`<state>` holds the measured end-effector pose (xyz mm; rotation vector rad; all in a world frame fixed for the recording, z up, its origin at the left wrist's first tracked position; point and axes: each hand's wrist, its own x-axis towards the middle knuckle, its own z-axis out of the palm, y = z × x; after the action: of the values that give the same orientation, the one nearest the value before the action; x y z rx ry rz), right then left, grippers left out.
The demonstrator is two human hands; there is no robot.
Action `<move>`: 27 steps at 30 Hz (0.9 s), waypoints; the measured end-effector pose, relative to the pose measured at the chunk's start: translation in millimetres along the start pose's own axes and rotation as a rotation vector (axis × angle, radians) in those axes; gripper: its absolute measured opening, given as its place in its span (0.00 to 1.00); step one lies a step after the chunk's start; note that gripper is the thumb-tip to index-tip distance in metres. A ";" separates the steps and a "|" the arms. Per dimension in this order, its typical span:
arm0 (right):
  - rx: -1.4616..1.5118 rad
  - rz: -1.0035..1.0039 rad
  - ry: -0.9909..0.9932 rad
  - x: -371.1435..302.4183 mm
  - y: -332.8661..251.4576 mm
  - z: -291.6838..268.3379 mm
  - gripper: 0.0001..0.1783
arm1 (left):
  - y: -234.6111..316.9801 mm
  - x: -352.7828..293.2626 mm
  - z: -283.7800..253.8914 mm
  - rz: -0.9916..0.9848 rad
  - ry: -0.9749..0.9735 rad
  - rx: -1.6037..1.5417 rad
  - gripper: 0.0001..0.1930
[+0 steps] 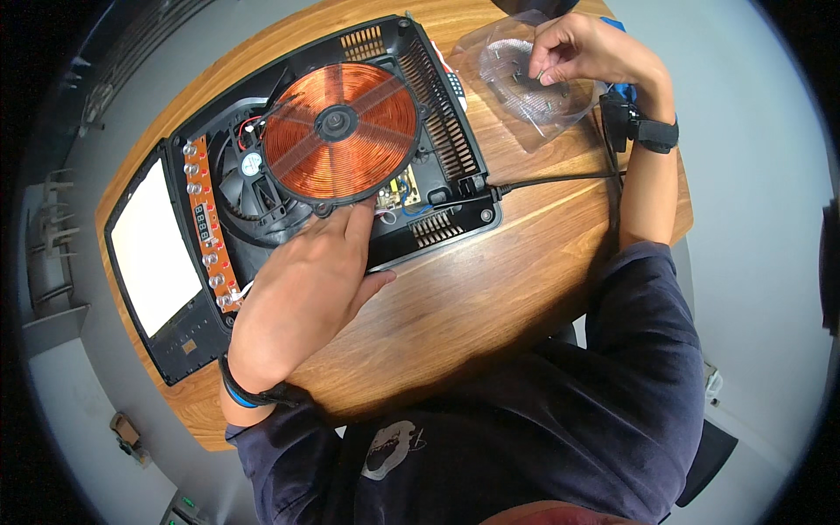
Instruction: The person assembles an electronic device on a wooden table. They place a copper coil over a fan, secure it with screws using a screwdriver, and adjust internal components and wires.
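Observation:
A round copper coil (302, 166) on a black frame lies over the opened black housing of an induction cooker (490, 214). At the coil's near edge is my left hand (306, 271), its index finger stretched against the rim and its thumb apart. The other fingertips are hidden by the coil and the hand. My right hand (582, 57) is at the far right with thumb and forefinger pinched together. Whatever small thing they hold is too small to make out. Beneath it, a clear plastic dish (503, 66) with a few small metal pieces sits on clear plastic film (534, 136).
Left of the coil are a black fan (234, 188) and an orange circuit board (199, 179) with lamps and a display. A white-faced panel (157, 254) adjoins the housing. Its black power cord (560, 181) runs right over the wooden table (455, 306). A small circuit board (404, 188) shows beside the coil.

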<state>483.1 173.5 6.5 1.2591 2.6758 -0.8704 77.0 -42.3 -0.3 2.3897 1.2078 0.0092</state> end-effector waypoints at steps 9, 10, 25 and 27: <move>-0.074 -0.055 -0.016 -1.1 -12.2 -0.7 0.12 | -0.5 -0.2 -1.4 -0.030 -0.042 -0.012 0.37; -0.066 -0.059 -0.016 -1.5 -10.3 0.1 0.12 | -0.1 -0.2 -2.2 -0.038 -0.049 -0.017 0.37; -0.059 -0.068 -0.039 -3.1 -21.6 0.0 0.15 | -2.7 0.0 0.2 -0.019 -0.029 -0.004 0.34; -0.066 -0.075 -0.036 -3.3 -21.1 0.4 0.15 | -2.6 0.4 1.1 -0.029 -0.031 -0.011 0.35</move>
<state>469.9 160.3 16.9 1.1250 2.7150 -0.7980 75.5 -41.1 -2.5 2.3544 1.2246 -0.0300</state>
